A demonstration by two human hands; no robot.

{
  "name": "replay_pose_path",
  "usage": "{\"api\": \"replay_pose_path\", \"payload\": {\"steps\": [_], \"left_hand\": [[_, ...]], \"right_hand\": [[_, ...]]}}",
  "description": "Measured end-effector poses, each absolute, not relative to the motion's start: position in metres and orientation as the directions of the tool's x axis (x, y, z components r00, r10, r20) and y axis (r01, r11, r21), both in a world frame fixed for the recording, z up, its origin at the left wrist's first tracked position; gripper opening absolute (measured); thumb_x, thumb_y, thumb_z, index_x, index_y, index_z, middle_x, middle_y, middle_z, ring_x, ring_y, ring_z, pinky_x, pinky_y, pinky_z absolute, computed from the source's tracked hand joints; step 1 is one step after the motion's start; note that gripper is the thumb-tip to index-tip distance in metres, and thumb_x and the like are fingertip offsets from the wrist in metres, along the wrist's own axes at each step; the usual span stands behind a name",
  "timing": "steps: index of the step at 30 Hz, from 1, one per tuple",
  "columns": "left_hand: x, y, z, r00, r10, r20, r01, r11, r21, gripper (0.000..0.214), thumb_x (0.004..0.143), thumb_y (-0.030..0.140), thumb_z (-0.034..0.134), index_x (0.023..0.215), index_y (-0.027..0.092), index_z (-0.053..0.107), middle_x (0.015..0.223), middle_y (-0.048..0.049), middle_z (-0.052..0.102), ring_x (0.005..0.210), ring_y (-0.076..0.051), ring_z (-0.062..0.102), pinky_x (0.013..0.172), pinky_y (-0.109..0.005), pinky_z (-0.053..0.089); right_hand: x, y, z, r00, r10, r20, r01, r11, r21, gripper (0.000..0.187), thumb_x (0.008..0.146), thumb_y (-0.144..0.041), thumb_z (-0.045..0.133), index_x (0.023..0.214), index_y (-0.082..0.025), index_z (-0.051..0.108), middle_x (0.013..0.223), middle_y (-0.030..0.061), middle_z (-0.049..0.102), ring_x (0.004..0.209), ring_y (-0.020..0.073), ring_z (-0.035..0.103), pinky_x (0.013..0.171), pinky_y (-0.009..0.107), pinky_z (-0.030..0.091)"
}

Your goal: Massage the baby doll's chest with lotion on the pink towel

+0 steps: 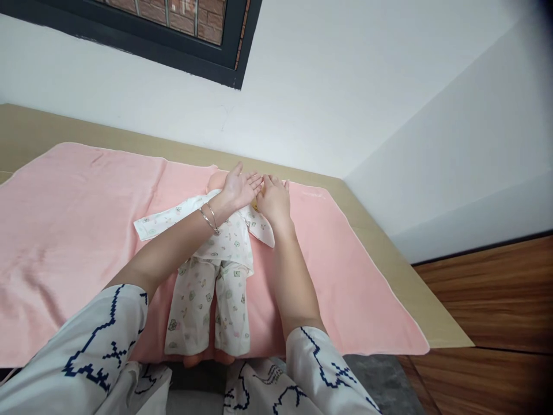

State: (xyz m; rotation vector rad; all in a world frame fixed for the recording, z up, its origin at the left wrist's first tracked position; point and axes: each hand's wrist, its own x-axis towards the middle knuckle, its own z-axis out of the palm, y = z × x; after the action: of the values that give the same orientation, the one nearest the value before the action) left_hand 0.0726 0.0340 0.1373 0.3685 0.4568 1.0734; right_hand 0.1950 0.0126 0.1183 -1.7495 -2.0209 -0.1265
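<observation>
A doll in white printed pyjamas [233, 239] lies on its back with its legs toward me. My left hand [242, 187] is held over the doll's upper body, palm up and fingers spread, with nothing visible in the palm. Beside it, my right hand [275, 199] has its back toward me and its fingers curled at the left fingertips. A small yellow object [255, 204] shows between the two hands, against my right thumb; most of it is hidden. The doll's head [216, 181] is partly covered by my left hand.
Under the doll is a pink blanket [345, 276] spread over a light wooden table [389, 253]. Beyond its far edge stands a white wall [302, 104] with a dark-framed window [207, 52]. Brown wood-grain panels [496, 300] stand at the right.
</observation>
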Motion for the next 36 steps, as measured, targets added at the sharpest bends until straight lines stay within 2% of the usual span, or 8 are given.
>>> {"api": "replay_pose_path", "payload": {"steps": [6, 13, 17, 23, 25, 29, 33, 36], "left_hand": [[0.031, 0.011, 0.135, 0.384, 0.904, -0.188, -0.727, 0.422, 0.541, 0.070, 0.102, 0.052, 0.031, 0.157, 0.008, 0.031, 0.162, -0.0206, 0.034, 0.152, -0.022, 0.036, 0.119, -0.031, 0.037], [-0.012, -0.021, 0.138, 0.409, 0.899, -0.158, -0.704, 0.421, 0.572, 0.069, 0.101, 0.051, 0.036, 0.157, 0.011, 0.032, 0.160, -0.0184, 0.039, 0.148, -0.024, 0.042, 0.119, -0.033, 0.038], [-0.024, -0.034, 0.147, 0.409, 0.900, -0.152, -0.699, 0.416, 0.581, 0.068, 0.099, 0.049, 0.039, 0.156, 0.013, 0.033, 0.158, -0.0178, 0.044, 0.147, -0.023, 0.044, 0.120, -0.034, 0.038], [-0.032, -0.048, 0.157, 0.319, 0.884, -0.341, -0.646, 0.466, 0.605, 0.064, 0.096, 0.041, 0.041, 0.151, 0.009, 0.042, 0.153, -0.0202, 0.049, 0.147, -0.027, 0.044, 0.124, -0.039, 0.033], [-0.031, -0.056, 0.161, 0.302, 0.873, -0.382, -0.622, 0.485, 0.615, 0.064, 0.096, 0.040, 0.041, 0.151, 0.008, 0.041, 0.153, -0.0202, 0.049, 0.147, -0.027, 0.043, 0.125, -0.038, 0.031], [-0.031, -0.078, 0.174, 0.414, 0.860, -0.300, -0.619, 0.507, 0.599, 0.063, 0.099, 0.044, 0.035, 0.153, 0.011, 0.039, 0.148, -0.0173, 0.055, 0.147, -0.029, 0.044, 0.127, -0.043, 0.030], [-0.042, -0.095, 0.188, 0.452, 0.879, -0.150, -0.666, 0.445, 0.599, 0.059, 0.103, 0.048, 0.029, 0.152, 0.018, 0.041, 0.143, -0.0115, 0.061, 0.147, -0.033, 0.043, 0.125, -0.051, 0.033], [-0.051, -0.096, 0.193, 0.395, 0.906, -0.150, -0.668, 0.395, 0.630, 0.058, 0.105, 0.047, 0.021, 0.151, 0.020, 0.043, 0.144, -0.0095, 0.059, 0.150, -0.029, 0.038, 0.124, -0.050, 0.031]], "right_hand": [[0.185, 0.012, 0.118, -0.059, 0.934, 0.353, 0.973, 0.132, -0.187, 0.055, 0.096, -0.025, 0.041, 0.148, -0.006, 0.046, 0.154, 0.0215, 0.047, 0.146, 0.0324, 0.040, 0.126, 0.057, 0.017], [0.179, 0.009, 0.114, -0.040, 0.913, 0.406, 0.981, 0.113, -0.157, 0.051, 0.097, -0.023, 0.037, 0.145, -0.008, 0.049, 0.150, 0.0211, 0.051, 0.143, 0.0305, 0.044, 0.124, 0.057, 0.019], [0.178, 0.005, 0.113, -0.058, 0.929, 0.366, 0.987, 0.109, -0.120, 0.047, 0.096, -0.022, 0.039, 0.139, -0.010, 0.056, 0.156, 0.0216, 0.044, 0.147, 0.0316, 0.038, 0.124, 0.058, 0.020], [0.167, -0.003, 0.113, -0.027, 0.938, 0.346, 0.976, 0.100, -0.195, 0.054, 0.096, -0.028, 0.047, 0.145, -0.006, 0.049, 0.164, 0.0284, 0.028, 0.156, 0.0389, 0.020, 0.124, 0.065, 0.014], [0.154, -0.015, 0.118, -0.047, 0.929, 0.367, 0.946, 0.160, -0.283, 0.054, 0.099, -0.033, 0.042, 0.147, -0.007, 0.047, 0.164, 0.0267, 0.028, 0.157, 0.0372, 0.018, 0.124, 0.067, 0.011], [0.115, -0.061, 0.126, -0.274, 0.877, 0.393, 0.800, 0.435, -0.412, 0.056, 0.105, -0.042, 0.022, 0.156, -0.021, 0.033, 0.167, 0.0117, 0.030, 0.159, 0.0247, 0.017, 0.129, 0.059, 0.014], [0.083, -0.115, 0.119, -0.446, 0.731, 0.517, 0.686, 0.650, -0.327, 0.073, 0.103, -0.043, 0.030, 0.162, -0.017, -0.006, 0.173, 0.0127, 0.002, 0.160, 0.0293, -0.005, 0.130, 0.059, 0.010], [0.073, -0.145, 0.111, -0.595, 0.586, 0.550, 0.526, 0.801, -0.285, 0.093, 0.098, -0.052, 0.041, 0.159, -0.020, -0.021, 0.173, 0.0105, -0.003, 0.160, 0.0306, -0.006, 0.131, 0.056, 0.013]]}}
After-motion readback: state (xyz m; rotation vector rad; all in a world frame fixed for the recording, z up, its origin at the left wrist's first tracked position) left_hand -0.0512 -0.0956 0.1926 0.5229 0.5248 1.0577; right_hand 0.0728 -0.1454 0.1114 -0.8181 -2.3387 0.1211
